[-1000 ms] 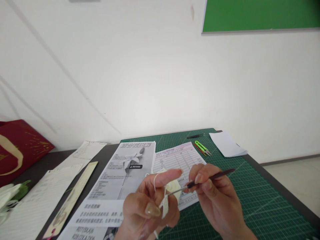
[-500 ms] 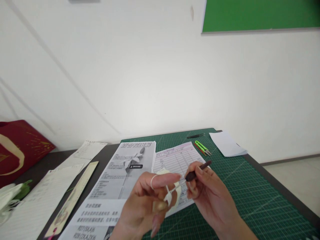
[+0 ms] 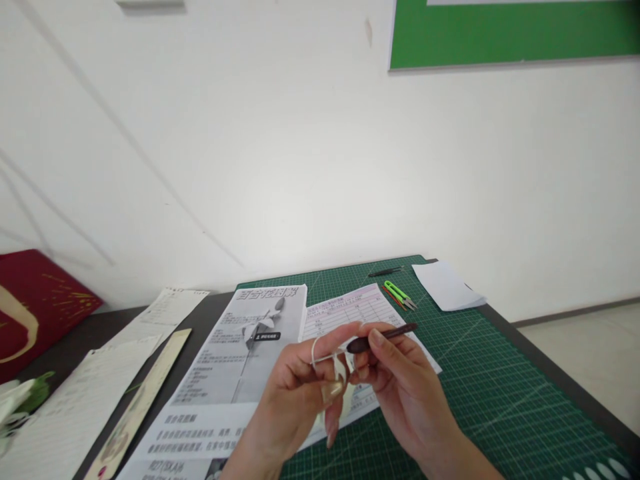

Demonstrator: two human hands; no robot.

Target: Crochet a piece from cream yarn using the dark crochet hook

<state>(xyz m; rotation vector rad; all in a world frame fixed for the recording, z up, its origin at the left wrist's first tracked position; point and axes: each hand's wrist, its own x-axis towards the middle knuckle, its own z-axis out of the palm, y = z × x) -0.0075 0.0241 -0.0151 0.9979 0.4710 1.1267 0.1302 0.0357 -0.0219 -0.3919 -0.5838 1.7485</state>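
My left hand [image 3: 290, 400] pinches a small white crochet piece [image 3: 341, 369] between thumb and fingers. White yarn [image 3: 314, 350] loops round its raised index finger. In my right hand [image 3: 410, 393] is a crochet hook [image 3: 383, 338] with a dark brown handle, gripped much like a pen. The hook's tip points left into the white piece; fingers partly hide the tip and the stitches. Both hands meet just above a printed table sheet [image 3: 345, 313]. A pale cream shape behind the left fingers is mostly covered.
A green cutting mat [image 3: 480, 387] carries green thread snips [image 3: 397, 293], dark tweezers [image 3: 385, 272] and white paper [image 3: 445, 285]. Left of it lie a flower pattern sheet [image 3: 200, 393], a cream strip [image 3: 140, 407], lined papers [image 3: 85, 393], white-green yarn work [image 3: 23, 400] and a red bag [image 3: 50, 287].
My right hand has moved left, bringing the hook's handle close to my left index finger. The hands are now nearer each other, and the view has shifted slightly right.
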